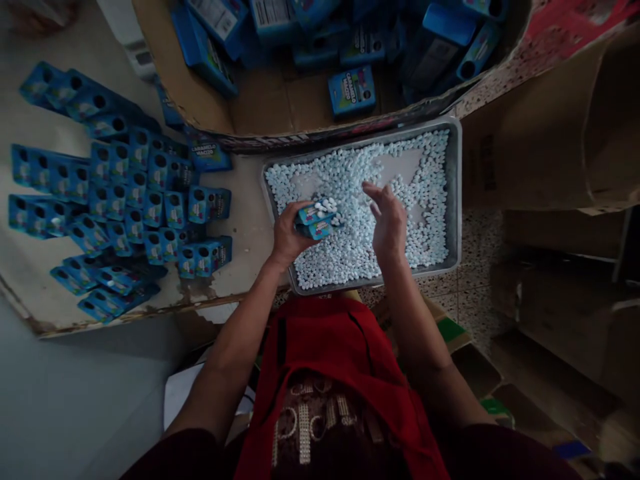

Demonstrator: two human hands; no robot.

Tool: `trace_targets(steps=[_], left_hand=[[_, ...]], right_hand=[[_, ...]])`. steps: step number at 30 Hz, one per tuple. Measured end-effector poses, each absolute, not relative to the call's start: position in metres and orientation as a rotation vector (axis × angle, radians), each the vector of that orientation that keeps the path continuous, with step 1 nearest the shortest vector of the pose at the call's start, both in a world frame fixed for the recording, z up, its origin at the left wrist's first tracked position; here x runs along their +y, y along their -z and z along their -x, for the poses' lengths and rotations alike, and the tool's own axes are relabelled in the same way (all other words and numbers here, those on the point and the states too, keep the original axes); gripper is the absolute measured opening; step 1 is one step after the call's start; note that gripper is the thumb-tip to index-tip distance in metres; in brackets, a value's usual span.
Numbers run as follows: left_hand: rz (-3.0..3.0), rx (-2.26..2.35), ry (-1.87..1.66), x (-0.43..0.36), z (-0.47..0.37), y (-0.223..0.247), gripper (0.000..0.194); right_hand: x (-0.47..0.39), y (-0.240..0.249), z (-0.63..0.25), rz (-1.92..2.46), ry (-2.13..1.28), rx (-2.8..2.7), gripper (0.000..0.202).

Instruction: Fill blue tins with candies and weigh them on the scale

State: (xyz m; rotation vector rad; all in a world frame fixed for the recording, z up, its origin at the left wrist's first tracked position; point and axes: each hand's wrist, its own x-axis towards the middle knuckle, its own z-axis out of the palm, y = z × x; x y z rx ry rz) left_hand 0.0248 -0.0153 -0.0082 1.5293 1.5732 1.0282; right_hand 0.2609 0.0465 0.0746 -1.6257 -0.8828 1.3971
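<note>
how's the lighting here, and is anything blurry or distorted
Head view: dim overall, brightest on the pale candies, with the cardboard boxes at right in deep shadow; head view: soft detail, fine print on the standing blue boxes unreadable; head view: the big carton looks bowed, probably wide-angle distortion.
</note>
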Motion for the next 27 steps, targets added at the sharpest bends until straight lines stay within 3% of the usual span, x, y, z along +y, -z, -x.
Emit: trace_targets(steps=[5, 10, 15, 19, 24, 27], left_hand=[[-1.345, 1.444, -1.083, -0.017, -0.032, 0.025, 0.084], [-1.389, 1.381, -1.010, -0.016, -0.029, 0.010, 0.083], [-1.493, 1.486, -1.029, -0.020, -0.013, -0.005, 0.068], [-1.175, 1.589, -1.152, -0.035, -0.004, 0.001, 0.085], [-0.884, 1.805, -1.310, -0.067, 0.016, 0.012, 0.093], [-0.809, 1.829, -1.383, -0.082, 0.034, 0.016, 0.083]], right_hand=[[0.015, -0.052, -0.293, 1.847, -1.417, -0.655, 0.051], [0.015, -0.046, -0.289, 1.886, -1.354, -0.772, 0.043], [0.029, -0.047, -0.278, 1.806, -1.312, -0.877, 0.038], [0.039, -0.045, -0.280, 1.801, -1.211, -0.970, 0.044], [0.065, -0.074, -0.293, 1.780, -0.841, -1.108, 0.050], [0.106, -0.111, -0.297, 1.645, -0.668, -1.332, 0.041]])
